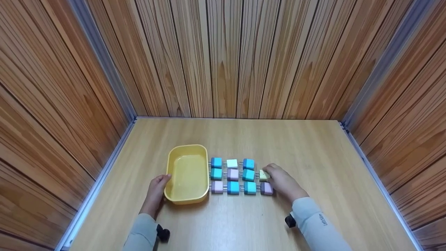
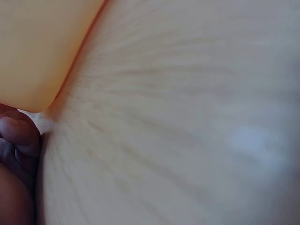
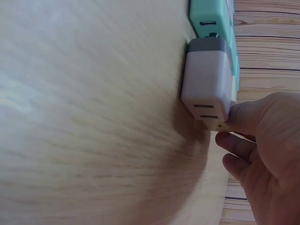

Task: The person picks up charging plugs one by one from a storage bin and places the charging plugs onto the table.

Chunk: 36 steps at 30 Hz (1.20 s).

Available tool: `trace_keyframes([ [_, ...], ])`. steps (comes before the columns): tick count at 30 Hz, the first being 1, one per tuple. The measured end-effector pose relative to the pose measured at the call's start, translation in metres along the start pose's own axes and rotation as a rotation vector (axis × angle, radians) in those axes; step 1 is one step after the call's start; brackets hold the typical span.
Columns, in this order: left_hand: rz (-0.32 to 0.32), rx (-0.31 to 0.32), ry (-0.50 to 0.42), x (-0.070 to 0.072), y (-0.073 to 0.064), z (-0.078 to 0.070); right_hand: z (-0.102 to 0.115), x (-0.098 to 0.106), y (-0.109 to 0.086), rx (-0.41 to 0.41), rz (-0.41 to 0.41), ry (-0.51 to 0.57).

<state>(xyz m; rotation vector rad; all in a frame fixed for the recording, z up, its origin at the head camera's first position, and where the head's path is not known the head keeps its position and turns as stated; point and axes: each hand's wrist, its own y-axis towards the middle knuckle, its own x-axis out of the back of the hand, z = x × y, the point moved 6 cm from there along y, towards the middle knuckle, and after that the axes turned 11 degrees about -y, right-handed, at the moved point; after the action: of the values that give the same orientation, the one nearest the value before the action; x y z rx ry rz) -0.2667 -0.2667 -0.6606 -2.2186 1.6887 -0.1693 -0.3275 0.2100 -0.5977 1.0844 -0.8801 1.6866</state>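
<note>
My left hand [image 1: 156, 192] grips the left side of a yellow plastic tray [image 1: 187, 174], thumb at the rim; in the left wrist view its curled fingers [image 2: 21, 131] sit against the tray's outer wall. Right of the tray, USB wall chargers lie in three rows, prongs pointing left. At the right end of the middle row, my right hand [image 1: 285, 182] pinches a pale yellow charger [image 1: 262, 175], partly hidden by the fingers. Just in front of it lies a purple charger [image 1: 267, 188], its two USB slots showing in the right wrist view.
Blue chargers [image 1: 216, 162], a white charger [image 1: 232, 164], teal chargers [image 1: 248, 175] and lilac chargers [image 1: 217, 187] fill the rows close beside the tray. Wood-panelled walls [image 1: 223, 69] enclose the wooden table [image 1: 278, 139] at the back and both sides.
</note>
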Motion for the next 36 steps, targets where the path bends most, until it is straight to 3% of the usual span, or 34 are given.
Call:
trace_keyframes([
  [8,0.027,-0.058,-0.073,0.001,-0.002,-0.001,0.004,0.006,-0.002,0.021,-0.062,-0.111],
  [14,0.048,-0.047,-0.134,-0.001,-0.003,-0.003,0.000,0.010,-0.006,-0.018,-0.109,-0.114],
  [21,0.016,-0.101,-0.248,0.002,-0.005,-0.004,0.006,0.016,-0.010,-0.047,-0.146,-0.093],
  [27,-0.017,-0.147,-0.279,0.006,-0.007,-0.001,0.014,0.020,-0.016,-0.023,-0.214,-0.069],
  [36,-0.056,-0.160,-0.398,0.012,-0.015,0.001,0.021,0.025,-0.030,-0.029,-0.317,0.022],
])
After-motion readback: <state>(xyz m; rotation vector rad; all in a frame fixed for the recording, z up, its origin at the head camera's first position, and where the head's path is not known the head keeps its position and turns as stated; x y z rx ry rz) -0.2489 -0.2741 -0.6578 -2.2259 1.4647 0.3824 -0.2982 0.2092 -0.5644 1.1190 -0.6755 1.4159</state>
